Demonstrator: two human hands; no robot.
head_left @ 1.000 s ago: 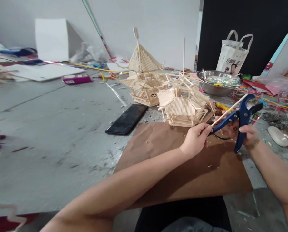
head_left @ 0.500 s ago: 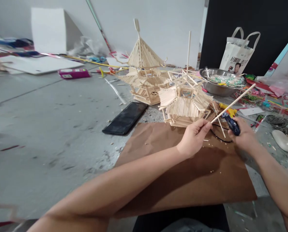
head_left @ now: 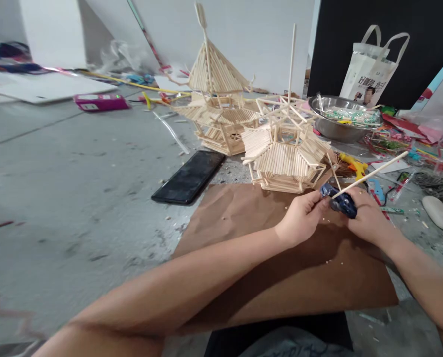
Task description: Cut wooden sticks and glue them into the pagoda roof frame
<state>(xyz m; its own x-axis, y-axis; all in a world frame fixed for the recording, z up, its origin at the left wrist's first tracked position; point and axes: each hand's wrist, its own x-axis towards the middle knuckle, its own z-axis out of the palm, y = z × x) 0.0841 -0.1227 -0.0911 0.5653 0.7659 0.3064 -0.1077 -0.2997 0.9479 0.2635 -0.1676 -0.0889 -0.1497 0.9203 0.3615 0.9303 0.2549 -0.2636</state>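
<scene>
My left hand (head_left: 303,215) pinches the near end of a thin wooden stick (head_left: 370,175) that slants up to the right. My right hand (head_left: 366,218) is wrapped round a blue cutter (head_left: 339,200), whose head meets the stick close to my left fingers. Both hands hover over a brown paper sheet (head_left: 266,258) on the grey floor. Just beyond them stands a low pavilion model of wooden sticks (head_left: 284,156), and behind it a taller stick pagoda (head_left: 216,106).
A black phone (head_left: 189,177) lies left of the paper. A steel bowl (head_left: 342,124) and a white tote bag (head_left: 373,69) sit at the back right. A yellow glue gun (head_left: 353,164), a white oval object (head_left: 439,212) and colourful clutter fill the right side. A pink box (head_left: 100,102) lies far left.
The cutter, held high with its handles spread a second ago, has come down and now shows only its head by the stick. The view has dropped and shifted slightly.
</scene>
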